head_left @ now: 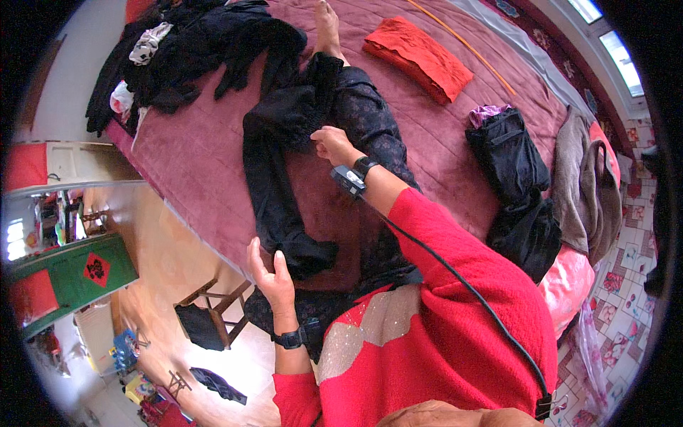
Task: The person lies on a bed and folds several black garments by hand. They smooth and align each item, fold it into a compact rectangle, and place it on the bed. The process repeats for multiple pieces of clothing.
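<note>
A long black garment [272,178] lies spread over the pink quilt beside my legs, which are in dark patterned trousers [370,117]. Its exact kind is unclear. At its gathered edge, my right hand [334,144] is closed, the fingertips pinching the cloth. My left hand [270,279] is raised by the garment's near end, palm turned inward and fingers apart, holding nothing.
Dark clothes [199,53] are heaped at the far left of the quilt [192,153]. A folded orange-red cloth [420,58] and a thin orange stick [462,44] lie far right. Folded black clothes [509,153] and a grey-brown garment [580,185] are at right. A wooden stool [226,313] stands left.
</note>
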Available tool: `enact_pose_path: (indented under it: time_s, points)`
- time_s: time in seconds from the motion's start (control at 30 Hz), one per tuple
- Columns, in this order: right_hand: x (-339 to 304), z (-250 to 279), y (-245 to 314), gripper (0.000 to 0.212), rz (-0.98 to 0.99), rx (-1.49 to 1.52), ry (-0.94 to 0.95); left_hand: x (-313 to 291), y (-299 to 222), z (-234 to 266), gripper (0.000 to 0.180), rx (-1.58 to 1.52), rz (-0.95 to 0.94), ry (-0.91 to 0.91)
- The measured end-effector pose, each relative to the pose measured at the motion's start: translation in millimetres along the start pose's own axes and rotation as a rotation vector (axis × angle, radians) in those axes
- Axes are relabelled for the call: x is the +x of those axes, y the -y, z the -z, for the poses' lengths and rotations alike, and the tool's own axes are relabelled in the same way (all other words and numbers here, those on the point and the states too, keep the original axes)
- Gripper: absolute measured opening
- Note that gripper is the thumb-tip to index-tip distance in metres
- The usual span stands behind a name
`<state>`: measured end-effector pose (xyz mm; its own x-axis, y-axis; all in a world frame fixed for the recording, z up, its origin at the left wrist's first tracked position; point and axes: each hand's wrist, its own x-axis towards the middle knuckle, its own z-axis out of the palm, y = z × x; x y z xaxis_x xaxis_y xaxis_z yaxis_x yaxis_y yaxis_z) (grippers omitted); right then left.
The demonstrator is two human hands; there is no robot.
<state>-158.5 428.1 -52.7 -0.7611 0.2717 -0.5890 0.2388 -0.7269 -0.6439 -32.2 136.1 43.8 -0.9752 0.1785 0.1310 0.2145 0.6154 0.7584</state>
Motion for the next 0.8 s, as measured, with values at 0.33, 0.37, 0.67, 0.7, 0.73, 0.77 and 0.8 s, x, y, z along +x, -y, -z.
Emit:
enact_pose_path:
  time_s: [0.33,0.37,0.67,0.7,0.73,0.77,0.8]
  points:
    - [-182.3,-4.3,-49.3,0.007,-0.048,-0.388,0.511,-0.3,-38.0,-9.4,0.077,0.283,-0.466,0.124]
    - [-196.8,-0.4,-53.9,0.008,-0.111,-0.312,0.578,-4.6,-36.8,-6.5,0.072,0.231,-0.487,0.128]
    - [-208.9,48.3,-73.9,0.017,-0.259,-0.711,0.571,-64.5,-14.6,39.7,0.053,0.243,-0.353,0.289]
    - [-203.4,55.4,-75.1,0.018,-0.283,-0.634,0.471,-70.1,-13.0,42.4,0.053,0.224,-0.331,0.294]
    - [-197.2,62.3,-75.4,0.016,-0.281,-0.589,0.359,-75.4,-11.9,44.7,0.053,0.230,-0.317,0.297]
    - [-191.5,65.1,-78.5,0.017,-0.259,-0.448,0.319,-79.6,-11.0,46.6,0.053,0.236,-0.306,0.301]
    - [-186.7,67.3,-81.3,0.018,-0.299,-0.397,0.146,-83.3,-10.2,48.3,0.053,0.236,-0.309,0.296]
